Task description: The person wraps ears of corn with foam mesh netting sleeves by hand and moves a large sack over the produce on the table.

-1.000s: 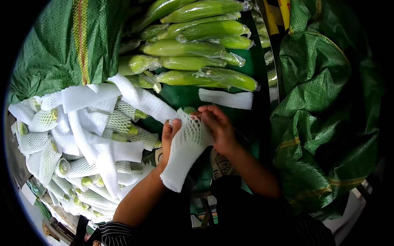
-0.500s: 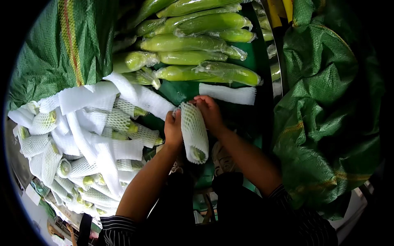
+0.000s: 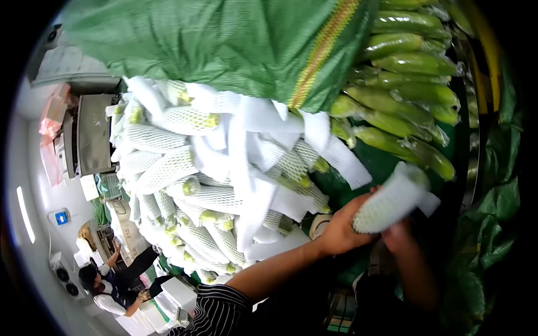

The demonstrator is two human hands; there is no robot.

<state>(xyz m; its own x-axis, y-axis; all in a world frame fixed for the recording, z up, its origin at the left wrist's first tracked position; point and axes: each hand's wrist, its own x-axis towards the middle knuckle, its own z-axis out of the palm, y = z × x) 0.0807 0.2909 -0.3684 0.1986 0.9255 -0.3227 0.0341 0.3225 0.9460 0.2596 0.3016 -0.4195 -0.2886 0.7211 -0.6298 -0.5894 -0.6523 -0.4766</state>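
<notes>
My left hand [image 3: 345,228] is wrapped round a corn cob in a white foam net sleeve [image 3: 386,203], which is tilted and blurred by motion. Just below the sleeve's right part is my right hand [image 3: 399,238], smeared by motion, its fingers hard to make out. To the left lies a big heap of net-sleeved cobs [image 3: 168,173] with loose flat white sleeves [image 3: 245,168] on top. Plastic-wrapped green cobs [image 3: 392,101] lie in rows on the green surface at the upper right. A loose sleeve [image 3: 428,204] shows behind the held one.
A green woven sack [image 3: 224,45] covers the heap's far side. Another green sack [image 3: 487,246] hangs at the right, beyond a metal edge. At the lower left, a person [image 3: 115,285] is near white boxes [image 3: 179,294]. A metal cabinet [image 3: 96,134] stands at the left.
The view has swung left, bringing in the room and the other person. The sleeved cob has turned from upright between both hands to slanting in my left hand.
</notes>
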